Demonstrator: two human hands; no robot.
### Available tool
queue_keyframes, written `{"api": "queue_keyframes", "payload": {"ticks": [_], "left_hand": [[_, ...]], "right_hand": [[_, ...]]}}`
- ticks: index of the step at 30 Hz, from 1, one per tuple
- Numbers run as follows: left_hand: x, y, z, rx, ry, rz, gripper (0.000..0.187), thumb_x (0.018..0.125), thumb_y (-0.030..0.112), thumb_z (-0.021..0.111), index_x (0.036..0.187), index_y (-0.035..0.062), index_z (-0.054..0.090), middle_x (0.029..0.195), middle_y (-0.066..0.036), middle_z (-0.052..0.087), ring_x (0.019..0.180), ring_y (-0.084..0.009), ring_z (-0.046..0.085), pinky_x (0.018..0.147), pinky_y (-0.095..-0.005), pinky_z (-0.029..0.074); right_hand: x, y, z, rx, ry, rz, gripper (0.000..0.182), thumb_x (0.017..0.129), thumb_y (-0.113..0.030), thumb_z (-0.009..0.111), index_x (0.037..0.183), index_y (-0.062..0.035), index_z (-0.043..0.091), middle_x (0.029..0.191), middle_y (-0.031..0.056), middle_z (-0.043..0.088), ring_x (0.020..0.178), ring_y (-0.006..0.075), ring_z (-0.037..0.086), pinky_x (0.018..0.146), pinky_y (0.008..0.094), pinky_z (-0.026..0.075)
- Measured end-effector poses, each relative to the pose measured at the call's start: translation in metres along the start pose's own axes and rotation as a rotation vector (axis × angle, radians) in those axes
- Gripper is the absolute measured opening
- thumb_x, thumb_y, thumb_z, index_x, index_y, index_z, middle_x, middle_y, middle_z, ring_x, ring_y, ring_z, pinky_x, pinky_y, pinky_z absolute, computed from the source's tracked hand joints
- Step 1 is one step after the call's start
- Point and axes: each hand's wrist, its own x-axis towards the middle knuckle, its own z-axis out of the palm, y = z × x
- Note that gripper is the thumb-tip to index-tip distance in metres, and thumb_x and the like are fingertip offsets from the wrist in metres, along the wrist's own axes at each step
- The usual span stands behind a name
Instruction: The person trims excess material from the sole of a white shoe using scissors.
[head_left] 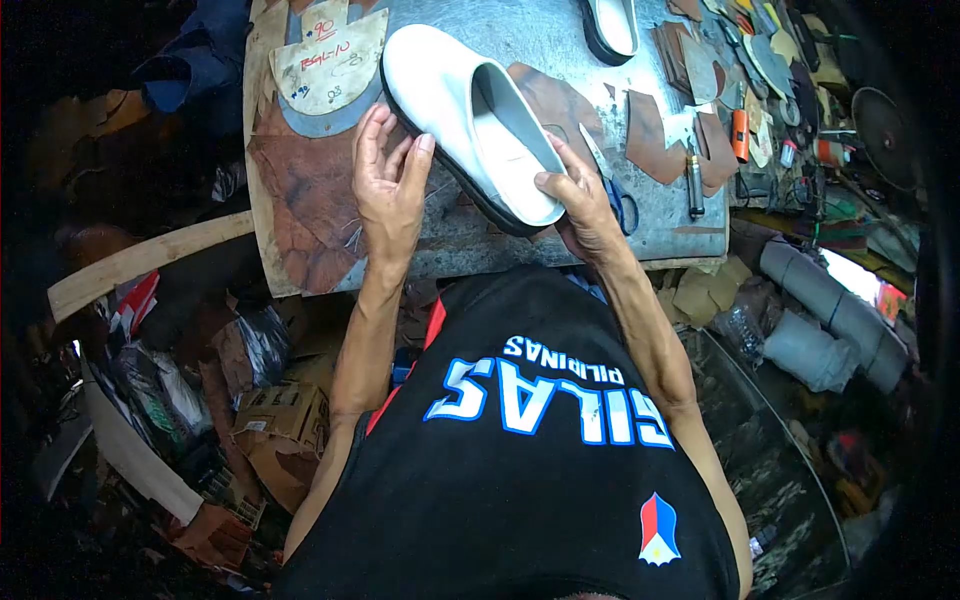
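Note:
A white clog with a dark sole is held up over the metal-topped workbench, its toe pointing away to the upper left. My right hand grips it at the heel end, thumb over the rim and fingers beneath. Beside the sole on the other side is my left hand, palm turned up and fingers apart, with fingertips right at the sole's edge. Scissors with blue handles lie just past my right hand, partly hidden by it. Another white clog stands at the far edge of view.
Marked pattern pieces and brown leather cover the bench's left side. Leather scraps, a dark-handled tool and an orange tool lie on the right. Below the bench are a cardboard box and wrapped rolls.

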Motion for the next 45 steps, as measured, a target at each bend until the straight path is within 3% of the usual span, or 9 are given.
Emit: {"api": "queue_keyframes", "payload": {"ticks": [4, 6, 7, 12, 17, 20, 29, 41, 45], "left_hand": [[-0.003, 0.022, 0.006, 0.164, 0.043, 0.122, 0.041, 0.086, 0.009, 0.066, 0.122, -0.0046, 0.052, 0.136, -0.02, 0.041, 0.127, -0.0326, 0.042, 0.1, -0.0416, 0.044], [-0.004, 0.04, 0.007, 0.906, -0.037, 0.671, 0.027, 0.08, 0.011, 0.067, 0.105, 0.0003, 0.064, 0.131, -0.02, 0.047, 0.126, -0.0398, 0.041, 0.103, -0.0484, 0.038], [-0.006, 0.043, 0.015, 0.899, -0.075, 0.698, 0.022, 0.076, 0.013, 0.067, 0.096, 0.0036, 0.068, 0.128, -0.021, 0.05, 0.127, -0.0454, 0.038, 0.106, -0.0521, 0.031], [-0.01, 0.034, 0.045, 1.128, -0.211, 0.567, 0.021, 0.077, 0.013, 0.067, 0.096, 0.0047, 0.069, 0.124, -0.021, 0.052, 0.131, -0.0489, 0.032, 0.107, -0.0566, 0.028], [-0.006, 0.02, 0.053, 1.165, -0.256, 0.554, 0.017, 0.077, 0.011, 0.067, 0.091, 0.0029, 0.069, 0.113, -0.021, 0.055, 0.128, -0.0527, 0.032, 0.103, -0.0594, 0.03], [-0.005, 0.014, 0.054, 1.149, -0.322, 0.537, 0.013, 0.077, 0.01, 0.065, 0.086, 0.0012, 0.068, 0.114, -0.019, 0.057, 0.127, -0.0525, 0.034, 0.102, -0.0584, 0.031], [-0.008, 0.016, 0.042, 0.855, -0.405, 0.388, 0.009, 0.075, 0.008, 0.062, 0.078, -0.0008, 0.064, 0.114, -0.015, 0.058, 0.122, -0.0475, 0.043, 0.1, -0.0574, 0.034], [-0.013, 0.003, 0.069, 1.121, -0.278, 0.536, 0.012, 0.074, 0.01, 0.065, 0.075, -0.0015, 0.066, 0.095, -0.018, 0.059, 0.113, -0.0495, 0.045, 0.102, -0.0625, 0.029], [-0.014, -0.001, 0.072, 1.201, -0.302, 0.542, 0.011, 0.076, 0.011, 0.066, 0.079, 0.0014, 0.068, 0.095, -0.012, 0.063, 0.105, -0.0403, 0.05, 0.101, -0.059, 0.032]], "right_hand": [[0.001, 0.006, -0.001, -0.073, -0.009, -0.025, 0.07, 0.083, -0.014, 0.059, 0.142, 0.0062, 0.028, 0.125, 0.0191, 0.052, 0.107, 0.0185, 0.056, 0.089, 0.0275, 0.046], [0.0, 0.007, 0.002, -0.113, -0.005, -0.03, 0.068, 0.083, -0.013, 0.058, 0.142, 0.0054, 0.028, 0.124, 0.0186, 0.053, 0.106, 0.0176, 0.056, 0.088, 0.0269, 0.046], [0.0, 0.008, 0.006, -0.145, 0.008, -0.075, 0.067, 0.084, -0.011, 0.057, 0.142, 0.0051, 0.028, 0.123, 0.0182, 0.054, 0.104, 0.0169, 0.057, 0.087, 0.0264, 0.046], [0.001, 0.014, 0.011, -0.355, 0.063, -0.169, 0.063, 0.083, -0.004, 0.052, 0.142, 0.0027, 0.031, 0.111, 0.0145, 0.058, 0.092, 0.0125, 0.055, 0.076, 0.0248, 0.046], [0.003, 0.023, -0.001, -0.4, 0.071, -0.148, 0.06, 0.085, 0.001, 0.051, 0.142, 0.0007, 0.032, 0.124, 0.0144, 0.054, 0.098, 0.0112, 0.055, 0.083, 0.0235, 0.045], [0.006, 0.027, -0.008, -0.316, 0.095, -0.183, 0.061, 0.083, -0.003, 0.053, 0.14, 0.0026, 0.034, 0.108, 0.0122, 0.059, 0.085, 0.0109, 0.055, 0.073, 0.0236, 0.046], [0.01, 0.022, -0.027, -0.247, 0.066, -0.183, 0.063, 0.083, -0.004, 0.053, 0.142, 0.0038, 0.032, 0.115, 0.0181, 0.059, 0.091, 0.0133, 0.058, 0.077, 0.0239, 0.047], [0.015, 0.034, -0.025, -0.47, 0.137, -0.214, 0.062, 0.078, -0.01, 0.056, 0.137, -0.0001, 0.041, 0.118, 0.022, 0.06, 0.102, 0.0216, 0.059, 0.086, 0.0306, 0.047], [0.011, 0.03, -0.026, -0.539, 0.15, -0.174, 0.061, 0.078, -0.01, 0.057, 0.137, 0.0009, 0.042, 0.121, 0.023, 0.059, 0.107, 0.023, 0.058, 0.09, 0.0314, 0.046]]}}
